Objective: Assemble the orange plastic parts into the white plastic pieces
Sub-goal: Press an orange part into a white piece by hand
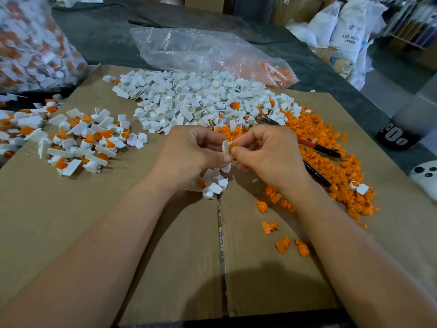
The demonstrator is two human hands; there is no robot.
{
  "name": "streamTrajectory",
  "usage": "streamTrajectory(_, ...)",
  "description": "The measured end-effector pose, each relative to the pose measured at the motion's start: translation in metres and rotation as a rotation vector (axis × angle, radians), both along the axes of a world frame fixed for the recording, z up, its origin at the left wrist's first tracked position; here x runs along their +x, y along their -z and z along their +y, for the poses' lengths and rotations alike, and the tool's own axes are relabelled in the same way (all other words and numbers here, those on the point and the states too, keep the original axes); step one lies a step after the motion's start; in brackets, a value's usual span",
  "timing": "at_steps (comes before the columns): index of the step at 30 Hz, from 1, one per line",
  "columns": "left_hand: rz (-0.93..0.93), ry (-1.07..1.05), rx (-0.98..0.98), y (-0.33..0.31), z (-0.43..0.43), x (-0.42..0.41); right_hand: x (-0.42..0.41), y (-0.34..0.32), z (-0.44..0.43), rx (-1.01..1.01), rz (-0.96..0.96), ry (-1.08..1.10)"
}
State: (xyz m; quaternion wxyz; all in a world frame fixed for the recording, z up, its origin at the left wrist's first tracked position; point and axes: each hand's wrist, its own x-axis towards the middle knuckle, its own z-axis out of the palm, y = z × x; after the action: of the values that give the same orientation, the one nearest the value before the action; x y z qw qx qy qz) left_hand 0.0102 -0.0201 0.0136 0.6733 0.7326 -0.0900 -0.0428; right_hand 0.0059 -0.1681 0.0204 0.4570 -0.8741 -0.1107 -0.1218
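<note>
Over the middle of the cardboard sheet, my left hand grips a white plastic piece, with more white pieces bunched under its palm. My right hand pinches an orange part against that white piece. A big heap of white pieces lies behind the hands. Loose orange parts spread to the right. Finished white-and-orange assemblies lie to the left. A small cluster of white pieces sits just below my hands.
A clear plastic bag holding some orange parts lies at the back. A full bag of assemblies stands far left. Red-and-black handled pliers lie among the orange parts. Several stray orange parts dot the cardboard near my right forearm.
</note>
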Motion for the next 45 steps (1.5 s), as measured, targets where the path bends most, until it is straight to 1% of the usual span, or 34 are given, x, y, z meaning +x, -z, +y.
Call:
streamTrajectory(2, 0.006, -0.009, -0.012, 0.000, 0.000, 0.000, -0.001, -0.001, 0.002, -0.052, -0.040, 0.021)
streamTrajectory(5, -0.018, -0.031, 0.014, 0.001, -0.001, -0.001, 0.002, 0.000, -0.001, 0.053, 0.023, 0.015)
streamTrajectory(9, -0.018, -0.063, 0.025, 0.002, -0.003, -0.001, 0.002, 0.002, -0.001, 0.096, 0.052, -0.007)
streamTrajectory(11, -0.010, -0.075, -0.005, 0.002, -0.003, -0.001, 0.002, 0.003, -0.002, 0.129, 0.054, -0.021)
streamTrajectory(14, 0.046, -0.092, -0.109, 0.002, -0.002, 0.000, 0.002, 0.003, -0.003, 0.149, 0.081, -0.066)
streamTrajectory(17, 0.031, -0.117, -0.088, 0.003, -0.001, 0.002, 0.002, 0.004, -0.002, 0.168, 0.099, -0.136)
streamTrajectory(20, 0.021, -0.122, -0.093, 0.001, 0.000, 0.001, 0.000, 0.005, 0.001, 0.128, -0.007, -0.156)
streamTrajectory(24, 0.084, -0.141, -0.181, 0.001, 0.000, 0.002, 0.002, 0.005, 0.001, 0.061, -0.118, -0.141)
streamTrajectory(26, 0.098, -0.141, -0.170, 0.000, 0.000, 0.003, 0.002, 0.004, 0.001, 0.056, -0.103, -0.188)
streamTrajectory(28, 0.114, -0.136, -0.162, 0.000, 0.001, 0.003, 0.002, 0.005, 0.000, 0.106, -0.068, -0.241)
streamTrajectory(32, 0.166, -0.108, -0.183, 0.000, 0.002, 0.003, 0.004, 0.008, -0.002, 0.142, -0.069, -0.269)
streamTrajectory(36, 0.239, -0.073, -0.248, 0.001, 0.002, 0.004, 0.004, 0.009, -0.004, 0.046, -0.169, -0.255)
streamTrajectory(39, 0.303, -0.044, -0.316, 0.000, 0.004, 0.005, 0.005, 0.010, -0.005, -0.018, -0.195, -0.236)
streamTrajectory(42, 0.332, -0.030, -0.319, -0.001, 0.006, 0.005, 0.005, 0.011, -0.006, -0.043, -0.211, -0.218)
streamTrajectory(45, 0.325, -0.040, -0.276, -0.001, 0.005, 0.004, 0.005, 0.012, -0.005, -0.042, -0.196, -0.224)
